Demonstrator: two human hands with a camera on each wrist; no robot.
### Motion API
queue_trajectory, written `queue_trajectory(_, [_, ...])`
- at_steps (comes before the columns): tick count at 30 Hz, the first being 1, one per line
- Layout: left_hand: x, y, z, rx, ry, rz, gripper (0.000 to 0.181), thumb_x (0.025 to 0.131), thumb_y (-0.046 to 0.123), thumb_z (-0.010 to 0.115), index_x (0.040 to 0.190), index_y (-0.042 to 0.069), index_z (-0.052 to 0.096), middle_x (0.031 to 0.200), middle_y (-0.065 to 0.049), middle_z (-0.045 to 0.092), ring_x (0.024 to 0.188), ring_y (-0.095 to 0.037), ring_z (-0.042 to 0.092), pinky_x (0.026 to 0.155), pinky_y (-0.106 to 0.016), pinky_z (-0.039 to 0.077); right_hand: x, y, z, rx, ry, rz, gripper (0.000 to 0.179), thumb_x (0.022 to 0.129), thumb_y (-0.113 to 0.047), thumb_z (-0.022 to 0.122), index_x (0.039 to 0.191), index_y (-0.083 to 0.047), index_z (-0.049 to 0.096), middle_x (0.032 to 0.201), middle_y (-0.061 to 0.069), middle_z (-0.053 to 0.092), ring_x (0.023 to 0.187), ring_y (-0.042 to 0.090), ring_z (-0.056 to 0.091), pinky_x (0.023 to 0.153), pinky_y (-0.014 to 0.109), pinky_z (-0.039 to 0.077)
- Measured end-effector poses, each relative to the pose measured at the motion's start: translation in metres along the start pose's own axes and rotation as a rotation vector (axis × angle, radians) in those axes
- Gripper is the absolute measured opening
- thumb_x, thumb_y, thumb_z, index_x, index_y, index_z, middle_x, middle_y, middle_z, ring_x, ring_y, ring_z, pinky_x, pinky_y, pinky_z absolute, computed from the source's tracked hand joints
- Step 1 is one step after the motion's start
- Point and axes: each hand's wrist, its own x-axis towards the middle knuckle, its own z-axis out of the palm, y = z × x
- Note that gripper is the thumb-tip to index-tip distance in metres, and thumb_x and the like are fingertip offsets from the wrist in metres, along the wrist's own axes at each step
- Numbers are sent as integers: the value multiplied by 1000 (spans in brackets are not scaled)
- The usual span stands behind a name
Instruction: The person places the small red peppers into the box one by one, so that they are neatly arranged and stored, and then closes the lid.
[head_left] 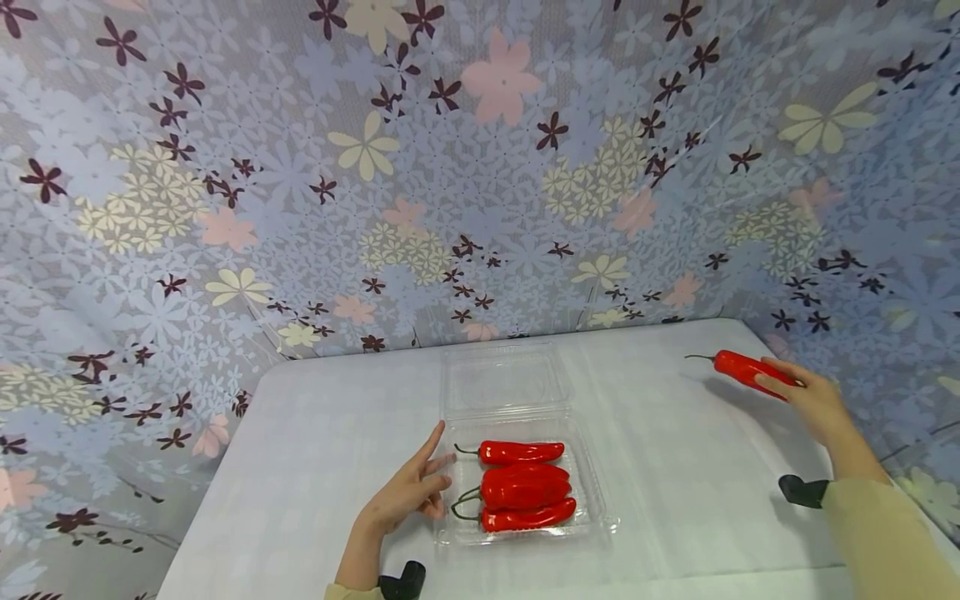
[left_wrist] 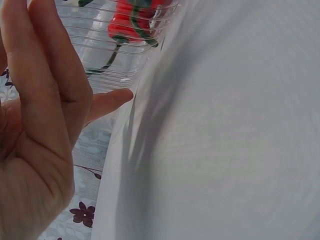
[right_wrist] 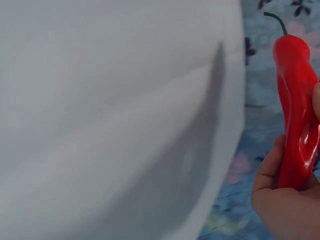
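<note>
At the table's right side, my right hand (head_left: 816, 402) grips a long red pepper (head_left: 738, 367) by its lower end. The right wrist view shows this glossy pepper (right_wrist: 296, 75) with its thin green stem pointing up and away from the fingers. My left hand (head_left: 401, 498) is at the left edge of a clear plastic clamshell box (head_left: 594, 479), fingers spread and mostly straight, holding nothing. Several red peppers (head_left: 525, 487) lie crosswise in the box, their stems toward my left hand. The box's lid (head_left: 504, 379) is folded back flat behind it.
A white cloth covers the table (head_left: 330, 433), whose back edge runs along a flower-patterned curtain (head_left: 420, 200). The same floral fabric hangs past the table's right side. Black camera mounts (head_left: 802, 492) sit at both wrists.
</note>
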Motion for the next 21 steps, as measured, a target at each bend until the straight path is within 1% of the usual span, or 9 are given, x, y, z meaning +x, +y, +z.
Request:
queue_trajectory(3, [0,0,0,-4,-3,1,86,90,0,54,153,30,3,148,-32,20,50,-10,52,49,-23,52,-1,-17,1,12,19,-31,80,89,-54,53,149,-10,24,151,30,6,130,55,11,96,72,22])
queue_trajectory(6, [0,0,0,-6,-3,3,86,90,0,53,153,30,3,148,-31,20,49,-10,52,49,-23,52,-3,-36,4,-3,24,-68,80,88,-58,52,150,-14,24,152,29,9,129,54,14,95,72,24])
queue_trajectory(10, [-1,-1,0,-6,-6,2,86,91,0,54,153,31,2,148,-31,19,50,-10,52,50,-23,53,-9,-64,15,67,6,-129,74,88,-54,54,150,-21,28,152,23,16,127,46,21,100,66,26])
queue_trajectory(12, [-1,-1,0,-9,-7,1,86,90,0,53,153,31,2,148,-31,19,50,-10,52,50,-23,53,-14,-78,21,94,-13,-172,71,89,-49,56,149,-21,31,152,19,21,125,39,27,102,56,31])
queue_trajectory(14, [-1,-1,-1,-12,-7,1,86,90,-1,53,153,30,2,148,-31,19,49,-10,53,49,-23,53,-20,-93,29,126,-36,-222,68,91,-44,57,148,-18,33,149,15,28,120,29,34,100,38,38])
queue_trajectory(17, [0,0,-1,-9,-2,-2,86,90,-1,53,153,31,3,148,-31,20,49,-10,52,49,-23,53,-31,-115,41,172,-76,-308,61,93,-35,58,146,-14,37,140,9,37,110,15,40,86,15,43])
queue_trajectory(18, [0,0,-1,-4,-1,-4,86,90,-1,53,153,32,3,148,-31,20,49,-10,52,49,-23,53,-34,-121,45,201,-94,-336,59,93,-31,59,145,-13,39,136,6,39,108,13,41,82,10,43])
queue_trajectory(19, [0,0,-1,1,0,-6,86,90,-1,53,153,32,4,148,-30,20,49,-11,52,49,-23,53,-37,-127,50,230,-114,-366,56,93,-27,59,144,-12,41,132,4,41,107,11,42,80,9,43])
queue_trajectory(21, [0,0,-1,9,3,-10,86,90,0,53,152,33,4,148,-30,21,49,-11,52,49,-23,52,-44,-138,61,252,-139,-423,51,93,-22,60,142,-12,45,126,-3,45,105,10,43,79,9,45])
